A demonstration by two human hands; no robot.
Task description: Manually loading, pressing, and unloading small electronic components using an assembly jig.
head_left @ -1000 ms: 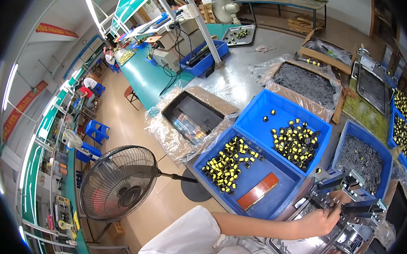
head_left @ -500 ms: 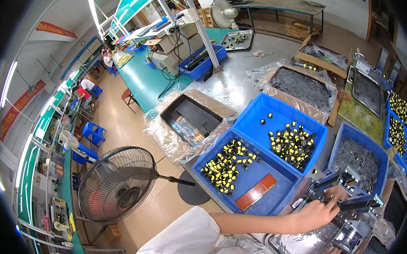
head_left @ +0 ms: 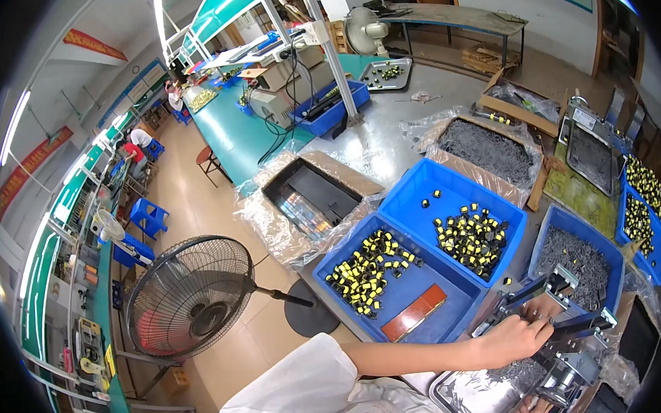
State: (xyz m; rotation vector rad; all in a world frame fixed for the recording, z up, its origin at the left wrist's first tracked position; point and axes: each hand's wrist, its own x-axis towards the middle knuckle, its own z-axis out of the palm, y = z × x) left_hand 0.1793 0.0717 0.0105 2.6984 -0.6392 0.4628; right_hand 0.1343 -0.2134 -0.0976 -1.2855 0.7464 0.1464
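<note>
My left hand [head_left: 515, 340] reaches over a metal clamping fixture [head_left: 558, 344] at the lower right. Its fingers are curled against the fixture's upper part; what lies inside them is hidden. My right hand [head_left: 532, 408] shows only partly at the lower edge, under the fixture and beside a metal tray [head_left: 460, 398] of loose grey pins. Its fingers are bent together, and anything between them is too small to make out. Left of the fixture, a blue bin [head_left: 445, 331] holds small black-and-yellow coil parts [head_left: 364, 279] and a reddish-brown block [head_left: 414, 313].
Behind it stands another blue bin [head_left: 411, 183] of coil parts. A blue bin of grey pins [head_left: 572, 257] is beyond the fixture. Plastic-lined boxes [head_left: 485, 153] sit farther back. A black floor fan [head_left: 201, 295] stands to the left. Other people [head_left: 135, 153] sit at a far bench.
The view has shifted slightly. My left hand stays at the fixture, with its fingers a little more curled. More of my right hand shows beside the tray.
</note>
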